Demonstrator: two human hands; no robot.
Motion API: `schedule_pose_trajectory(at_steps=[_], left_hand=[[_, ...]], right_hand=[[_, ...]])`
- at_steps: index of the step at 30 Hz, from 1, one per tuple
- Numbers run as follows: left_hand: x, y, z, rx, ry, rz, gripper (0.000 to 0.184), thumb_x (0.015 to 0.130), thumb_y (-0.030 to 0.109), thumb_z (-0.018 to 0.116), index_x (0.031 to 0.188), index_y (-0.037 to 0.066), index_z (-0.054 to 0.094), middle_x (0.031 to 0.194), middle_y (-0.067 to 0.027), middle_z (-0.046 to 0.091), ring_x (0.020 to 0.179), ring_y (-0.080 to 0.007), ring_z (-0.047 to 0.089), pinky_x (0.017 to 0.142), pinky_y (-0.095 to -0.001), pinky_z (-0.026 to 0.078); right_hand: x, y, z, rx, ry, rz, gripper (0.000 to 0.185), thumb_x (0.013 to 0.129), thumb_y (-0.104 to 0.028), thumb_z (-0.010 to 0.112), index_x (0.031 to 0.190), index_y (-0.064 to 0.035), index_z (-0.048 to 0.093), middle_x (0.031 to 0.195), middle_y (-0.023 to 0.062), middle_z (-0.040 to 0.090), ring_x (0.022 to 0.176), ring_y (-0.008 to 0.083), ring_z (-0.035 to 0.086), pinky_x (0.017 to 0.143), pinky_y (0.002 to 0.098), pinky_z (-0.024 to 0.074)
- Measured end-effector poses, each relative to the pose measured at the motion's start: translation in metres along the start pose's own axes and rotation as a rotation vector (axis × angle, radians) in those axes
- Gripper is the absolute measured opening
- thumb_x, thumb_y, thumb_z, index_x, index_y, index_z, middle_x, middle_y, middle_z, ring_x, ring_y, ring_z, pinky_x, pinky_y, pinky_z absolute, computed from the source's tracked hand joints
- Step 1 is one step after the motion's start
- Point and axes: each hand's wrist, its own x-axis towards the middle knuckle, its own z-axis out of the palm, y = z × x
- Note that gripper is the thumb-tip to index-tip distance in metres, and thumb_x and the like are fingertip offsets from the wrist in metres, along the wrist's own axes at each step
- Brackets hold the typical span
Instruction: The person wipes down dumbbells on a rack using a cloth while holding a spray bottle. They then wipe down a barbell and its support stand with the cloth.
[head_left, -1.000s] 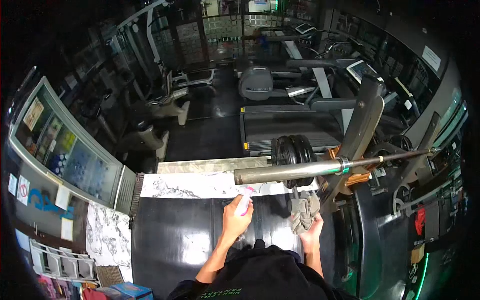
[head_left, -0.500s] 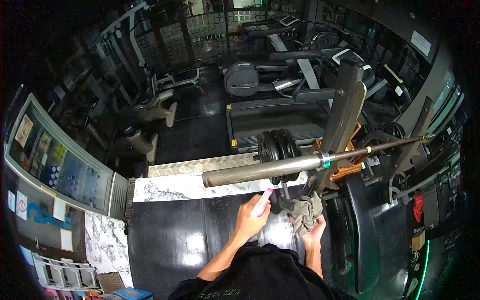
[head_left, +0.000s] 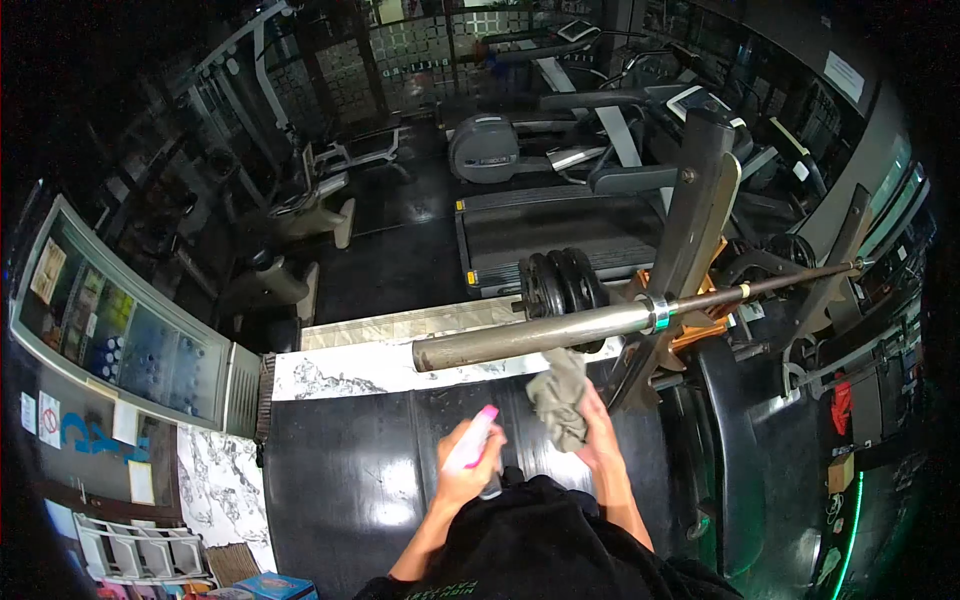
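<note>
My left hand (head_left: 468, 466) is wrapped round a white and pink spray bottle (head_left: 474, 438), held upright in front of my body. A crumpled grey cloth (head_left: 562, 400) is in my right hand (head_left: 600, 432), just below the metal barbell sleeve (head_left: 530, 338). Neither the cloth nor the bottle clearly touches the bar. The barbell runs from the sleeve to the far right across a dark upright (head_left: 697, 200). Black weight plates (head_left: 560, 285) hang behind the sleeve.
A black padded bench (head_left: 730, 450) stands to the right. Beyond the marble ledge (head_left: 350, 373) is a treadmill (head_left: 560, 235). A glass-door fridge (head_left: 125, 330) is on the left, with a folded ladder (head_left: 140, 548) below it. Black matting (head_left: 340, 460) covers the floor.
My right hand has moved left and up with the cloth, closer under the bar. My left hand has drawn back left and down with the spray bottle.
</note>
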Motion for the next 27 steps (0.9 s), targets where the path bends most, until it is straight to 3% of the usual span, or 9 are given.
schedule_pose_trajectory(at_steps=[1,4,6,11,15,18,19,21,27], left_hand=[[-0.007,-0.004,-0.011,-0.007,0.029,-0.004,0.004,0.09,0.002,0.065,0.092,-0.001,0.063,0.074,-0.0069,0.066,0.053,-0.0088,0.06,0.047,-0.0241,0.047],[-0.023,-0.01,-0.038,-0.039,0.072,-0.007,0.006,0.091,0.002,0.064,0.091,-0.002,0.06,0.075,-0.0087,0.066,0.053,-0.0099,0.06,0.048,-0.0247,0.047],[-0.026,-0.012,-0.05,-0.015,0.075,0.029,0.005,0.091,0.0,0.062,0.091,-0.003,0.059,0.076,-0.0099,0.066,0.053,-0.0108,0.06,0.048,-0.0248,0.047],[-0.017,-0.013,-0.057,-0.095,0.127,-0.019,0.003,0.091,-0.002,0.06,0.091,-0.004,0.057,0.077,-0.011,0.065,0.052,-0.0117,0.06,0.048,-0.0257,0.048],[0.001,-0.014,-0.053,-0.133,0.061,-0.002,0.005,0.091,-0.001,0.061,0.092,-0.003,0.058,0.078,-0.0112,0.065,0.052,-0.0116,0.06,0.048,-0.0255,0.048],[0.011,-0.016,-0.053,-0.073,-0.009,0.06,0.006,0.091,0.001,0.062,0.093,-0.003,0.059,0.079,-0.0111,0.066,0.053,-0.0112,0.061,0.049,-0.0254,0.048],[0.012,-0.02,-0.054,-0.094,-0.024,0.051,0.007,0.091,0.002,0.063,0.094,-0.003,0.059,0.079,-0.0108,0.067,0.054,-0.011,0.061,0.049,-0.0253,0.048],[0.015,-0.019,-0.056,-0.089,-0.043,0.052,0.006,0.091,0.002,0.063,0.093,-0.003,0.059,0.079,-0.0108,0.067,0.053,-0.011,0.061,0.049,-0.0253,0.048],[0.012,-0.023,-0.067,-0.073,-0.057,0.07,0.004,0.091,0.0,0.061,0.09,-0.003,0.058,0.079,-0.0113,0.067,0.053,-0.0112,0.061,0.049,-0.0254,0.049]], right_hand=[[0.004,-0.001,0.019,-0.096,0.025,0.051,0.06,0.09,-0.026,0.069,0.141,-0.0063,0.044,0.132,0.0143,0.056,0.12,0.0271,0.057,0.095,0.0376,0.0511],[0.035,0.018,0.076,-0.922,-0.085,-0.66,0.051,0.089,-0.023,0.069,0.135,-0.0073,0.053,0.13,0.0164,0.057,0.121,0.03,0.054,0.103,0.0436,0.0425],[0.052,0.03,0.118,-1.156,-0.094,-0.864,0.051,0.085,-0.019,0.07,0.133,-0.0142,0.055,0.128,0.0184,0.055,0.119,0.033,0.054,0.102,0.0432,0.0428],[0.092,0.068,0.168,-1.689,-0.258,-0.997,0.046,0.081,-0.015,0.068,0.125,-0.024,0.062,0.131,0.0079,0.055,0.125,0.0299,0.05,0.108,0.0472,0.0362],[0.084,0.052,0.146,-1.815,-0.349,-0.996,0.054,0.077,-0.012,0.063,0.129,-0.0258,0.058,0.139,0.0057,0.052,0.13,0.0272,0.045,0.115,0.0485,0.0287],[0.075,0.034,0.115,-1.808,-0.334,-0.972,0.066,0.067,-0.009,0.067,0.129,-0.0294,0.06,0.135,0.0045,0.054,0.128,0.0276,0.049,0.112,0.0493,0.0333],[0.069,0.022,0.103,-1.823,-0.294,-0.959,0.046,0.076,-0.011,0.062,0.119,-0.0242,0.065,0.135,0.0055,0.055,0.13,0.0271,0.047,0.114,0.0491,0.03],[0.075,0.017,0.057,-1.83,-0.073,-1.088,0.036,0.075,-0.009,0.063,0.107,-0.0254,0.072,0.13,0.0052,0.058,0.127,0.0292,0.05,0.111,0.0513,0.0339],[0.076,-0.048,0.011,-1.797,0.56,-1.089,0.039,0.076,0.0,0.068,0.113,-0.0151,0.069,0.116,0.0138,0.06,0.118,0.0348,0.054,0.106,0.0537,0.0378]])
